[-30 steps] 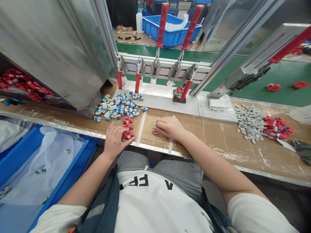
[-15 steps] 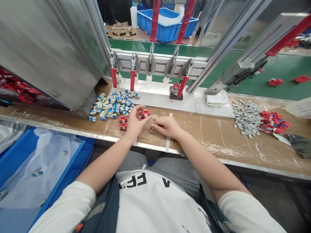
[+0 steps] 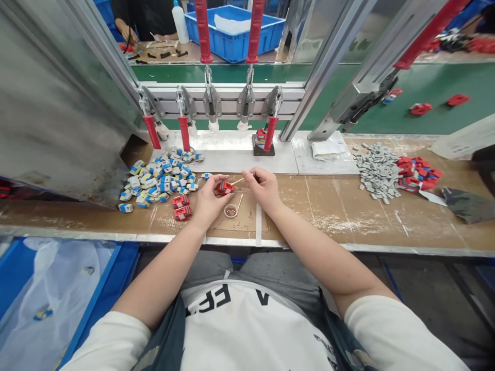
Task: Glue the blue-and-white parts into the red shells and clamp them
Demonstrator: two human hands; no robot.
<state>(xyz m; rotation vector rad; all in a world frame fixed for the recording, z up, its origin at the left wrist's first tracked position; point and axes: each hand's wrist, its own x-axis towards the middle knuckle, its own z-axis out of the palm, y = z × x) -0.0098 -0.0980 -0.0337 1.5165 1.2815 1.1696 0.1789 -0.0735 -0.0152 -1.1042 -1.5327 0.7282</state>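
One red part (image 3: 225, 188), pinched in the left hand (image 3: 209, 204) back from the near edge of the workbench (image 3: 336, 197), could be knocked loose if the thin stick (image 3: 237, 181) gripped by the right hand (image 3: 264, 189) pushes too hard.

1 red part (image 3: 226, 188) with grey areas is held in the left hand (image 3: 210, 202); 1 thin pale stick (image 3: 238, 181), pinched in the right hand (image 3: 264, 189), points toward it.

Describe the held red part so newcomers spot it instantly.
Over the brown bench, find the left hand. It pinches the red part, at which the right hand points a thin stick. Unlike the two red pieces just left, it's held.
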